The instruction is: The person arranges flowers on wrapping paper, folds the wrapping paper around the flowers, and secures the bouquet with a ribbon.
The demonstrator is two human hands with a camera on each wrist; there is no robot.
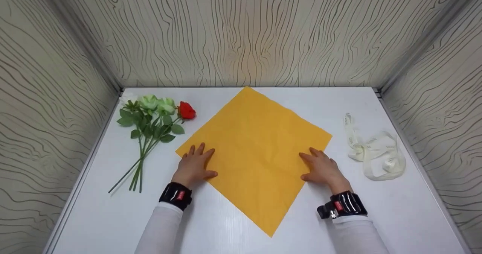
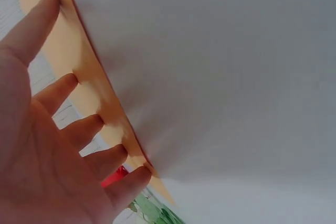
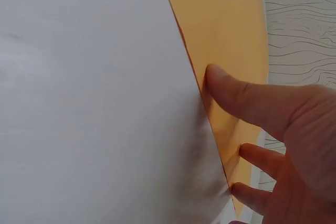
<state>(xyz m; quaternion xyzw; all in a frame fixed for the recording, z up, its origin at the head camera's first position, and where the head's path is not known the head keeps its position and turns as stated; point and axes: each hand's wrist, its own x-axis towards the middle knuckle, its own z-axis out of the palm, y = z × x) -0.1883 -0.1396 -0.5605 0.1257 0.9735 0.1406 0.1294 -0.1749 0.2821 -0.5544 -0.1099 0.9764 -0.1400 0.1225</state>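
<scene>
A square sheet of orange wrapping paper lies flat on the white table, turned so that one corner points toward me. My left hand rests with spread fingers on its left corner. On the right edge, my right hand touches the paper with its fingertips and thumb. In the left wrist view, the fingertips press along the paper's edge, nothing pinched between them. The right wrist view has the thumb on the orange paper near its edge, with some fingers partly out of frame.
Left of the paper lie several artificial flowers: a red rose, green blooms and a white one, their stems crossing. A loosely coiled cream ribbon with print lies at right. Patterned walls enclose the table's back and sides.
</scene>
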